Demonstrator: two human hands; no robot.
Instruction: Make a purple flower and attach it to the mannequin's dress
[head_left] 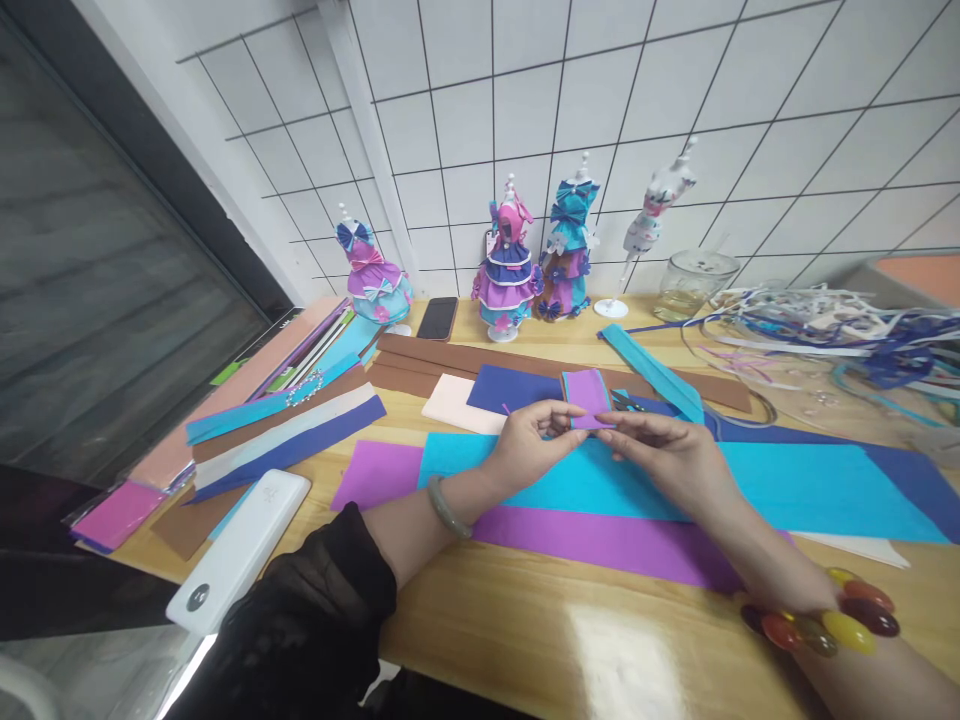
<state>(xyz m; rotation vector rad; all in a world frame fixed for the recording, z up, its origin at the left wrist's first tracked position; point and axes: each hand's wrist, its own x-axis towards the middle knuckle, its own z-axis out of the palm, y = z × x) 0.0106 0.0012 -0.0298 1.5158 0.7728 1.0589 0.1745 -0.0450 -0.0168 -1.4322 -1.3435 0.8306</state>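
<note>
As 2 hands (529,440) pinch purple fabric (587,392), power bank (240,548) lettering looks blurred.

- Mannequins (508,285) stood before the wall (457,130), behind the sheets (810,480).
- A phone (438,319) lay between two.
- A cup (691,290) stood right of them, ribbons (825,315) farther right.
- A power bank (238,550) lay front left.

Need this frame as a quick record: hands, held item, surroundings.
Left hand: fingers pinch the near edge of the held piece
Right hand: fingers pinch the same edge
Held piece: small, purple, blue side edges
Below hands: wide turquoise strip, over a purple strip
Back of table: three dressed mini mannequins, one undressed mannequin, phone, glass
Right side: tangled ribbons
Left side: white device
</note>
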